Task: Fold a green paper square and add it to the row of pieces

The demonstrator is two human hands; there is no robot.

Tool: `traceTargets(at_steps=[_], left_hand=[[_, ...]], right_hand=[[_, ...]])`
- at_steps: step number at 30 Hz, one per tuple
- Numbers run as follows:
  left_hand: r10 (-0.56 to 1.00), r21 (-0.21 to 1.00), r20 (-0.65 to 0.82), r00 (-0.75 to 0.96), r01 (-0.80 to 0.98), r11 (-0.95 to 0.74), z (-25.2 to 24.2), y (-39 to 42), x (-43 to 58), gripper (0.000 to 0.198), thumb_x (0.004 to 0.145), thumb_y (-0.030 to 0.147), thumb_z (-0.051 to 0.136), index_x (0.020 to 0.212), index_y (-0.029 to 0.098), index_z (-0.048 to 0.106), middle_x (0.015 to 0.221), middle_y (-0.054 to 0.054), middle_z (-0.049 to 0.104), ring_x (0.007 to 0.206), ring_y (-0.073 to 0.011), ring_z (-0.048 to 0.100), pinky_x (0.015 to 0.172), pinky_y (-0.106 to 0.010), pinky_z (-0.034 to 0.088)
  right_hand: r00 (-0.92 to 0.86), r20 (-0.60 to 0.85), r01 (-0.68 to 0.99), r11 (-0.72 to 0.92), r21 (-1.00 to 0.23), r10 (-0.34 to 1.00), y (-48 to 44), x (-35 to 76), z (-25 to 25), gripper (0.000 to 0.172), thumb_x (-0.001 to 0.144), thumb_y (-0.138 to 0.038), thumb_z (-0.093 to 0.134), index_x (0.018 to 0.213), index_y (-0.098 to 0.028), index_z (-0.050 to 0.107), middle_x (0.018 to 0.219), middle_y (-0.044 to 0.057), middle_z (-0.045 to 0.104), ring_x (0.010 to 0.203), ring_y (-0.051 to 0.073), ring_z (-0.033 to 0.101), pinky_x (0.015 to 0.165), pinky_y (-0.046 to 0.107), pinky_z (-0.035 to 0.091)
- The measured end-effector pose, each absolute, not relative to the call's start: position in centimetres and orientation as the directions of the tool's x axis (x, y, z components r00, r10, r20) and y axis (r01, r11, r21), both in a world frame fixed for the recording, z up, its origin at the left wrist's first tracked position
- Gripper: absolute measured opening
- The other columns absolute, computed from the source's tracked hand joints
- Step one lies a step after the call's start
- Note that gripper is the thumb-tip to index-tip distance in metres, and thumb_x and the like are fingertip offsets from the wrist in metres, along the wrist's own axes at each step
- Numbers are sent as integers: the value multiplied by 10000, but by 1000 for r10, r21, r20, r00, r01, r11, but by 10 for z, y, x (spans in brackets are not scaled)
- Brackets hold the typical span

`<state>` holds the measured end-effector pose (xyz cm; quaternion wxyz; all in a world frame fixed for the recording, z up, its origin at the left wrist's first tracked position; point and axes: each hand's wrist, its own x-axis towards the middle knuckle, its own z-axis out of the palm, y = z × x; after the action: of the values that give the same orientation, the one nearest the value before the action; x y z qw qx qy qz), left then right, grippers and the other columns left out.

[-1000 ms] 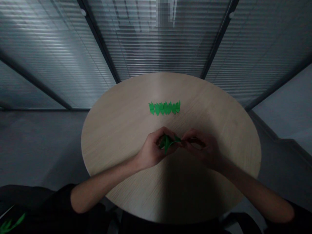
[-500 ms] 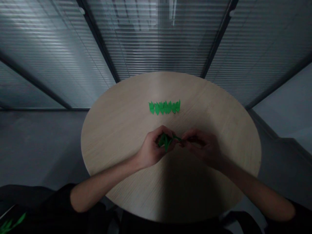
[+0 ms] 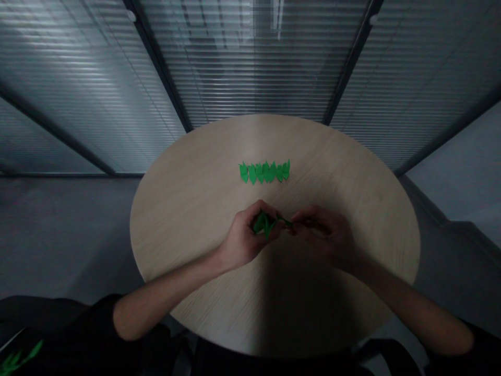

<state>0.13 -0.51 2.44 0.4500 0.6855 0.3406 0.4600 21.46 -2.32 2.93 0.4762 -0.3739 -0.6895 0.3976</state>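
Green paper piece [image 3: 265, 224] sits clamped in the left hand [image 3: 246, 237], above the near half of the round wooden table [image 3: 344, 172]. Its pointed folds bulge from between the left thumb and fingers, and a thin green tip runs right to the right hand [image 3: 323, 235], whose fingers [image 3: 303, 219] pinch it. The two hands are together, almost touching at the fingertips, just over the table top. Something dark seems to lie in the right fingers too, but shadow makes it impossible to tell what it is.

Toward the far side of the table, a row of green paper leaves [image 3: 265, 172] lies flat, side by side and overlapping, well apart from the hands. Both bare forearms reach in from the near edge, out of black sleeves [image 3: 90, 318]. Down in the near left corner, a small green leafy shape [image 3: 18, 355] shows against dark cloth. Beyond the table, slatted blinds [image 3: 250, 62] fill the far side behind dark frames, and a grey floor [image 3: 66, 235] spreads out to the left.
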Motion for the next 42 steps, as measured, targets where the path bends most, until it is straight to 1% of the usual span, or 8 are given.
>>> traceTargets(at_steps=[4, 9, 15, 20, 24, 30, 36, 42], left_hand=[[876, 921, 337, 344, 71, -382, 24, -4, 0, 151, 883, 229, 724, 905, 180, 583, 872, -53, 719, 723, -140, 643, 623, -257, 503], [873, 920, 342, 347, 65, -386, 22, -4, 1, 153, 885, 214, 724, 900, 186, 574, 881, -49, 720, 732, -136, 644, 642, -258, 511], [867, 919, 347, 356, 53, -390, 24, -5, 2, 157, 883, 218, 716, 890, 191, 562, 905, -56, 727, 734, -134, 651, 637, -251, 523], [863, 917, 352, 364, 51, -396, 25, -5, 2, 160, 883, 227, 710, 890, 192, 555, 886, -55, 731, 720, -131, 643, 626, -243, 527], [865, 913, 353, 356, 71, -402, 24, -6, 1, 151, 890, 226, 701, 895, 190, 554, 882, -49, 724, 725, -129, 647, 633, -239, 526], [860, 905, 355, 367, 97, -415, 24, -6, 0, 161, 878, 239, 714, 899, 194, 561, 864, -46, 722, 709, -131, 628, 617, -244, 517], [863, 909, 345, 370, 99, -406, 27, -6, 2, 162, 881, 246, 703, 884, 196, 548, 876, -53, 725, 708, -130, 627, 620, -250, 521], [869, 917, 335, 364, 86, -390, 21, -6, 1, 145, 885, 221, 702, 924, 187, 566, 889, -56, 722, 734, -136, 645, 645, -262, 527]], right_hand=[[-282, 399, 145, 450, -881, 873, -23, 214, 30, 111, 889, -169, 729, 991, -211, 717, 887, 18, 785, 792, 144, 782, 759, 229, 645], [-268, 436, 176, 488, -855, 859, -21, 213, 29, 63, 867, -151, 732, 891, -207, 719, 819, 2, 753, 745, 127, 755, 715, 205, 630], [-254, 341, 157, 386, -909, 905, -22, 215, 29, 30, 860, -210, 750, 877, -199, 729, 782, 18, 775, 709, 146, 765, 670, 221, 621], [-256, 256, 105, 291, -951, 932, -21, 215, 26, 87, 874, -267, 753, 907, -192, 727, 788, 30, 778, 709, 149, 763, 673, 234, 618], [-272, 204, 87, 236, -968, 940, -20, 214, 26, 197, 876, -349, 772, 974, -184, 729, 827, 41, 772, 724, 151, 750, 682, 252, 616], [-308, 154, 118, 198, -973, 939, -18, 213, 25, 260, 893, -433, 756, 864, -176, 730, 724, 23, 727, 631, 133, 695, 594, 235, 568], [-314, 164, 117, 210, -971, 935, -18, 213, 25, 246, 920, -409, 728, 846, -175, 722, 710, 17, 714, 624, 121, 682, 590, 223, 550], [-311, 161, 144, 214, -966, 936, -19, 213, 25, 248, 934, -397, 702, 839, -168, 714, 693, 19, 704, 610, 123, 664, 574, 232, 537]])
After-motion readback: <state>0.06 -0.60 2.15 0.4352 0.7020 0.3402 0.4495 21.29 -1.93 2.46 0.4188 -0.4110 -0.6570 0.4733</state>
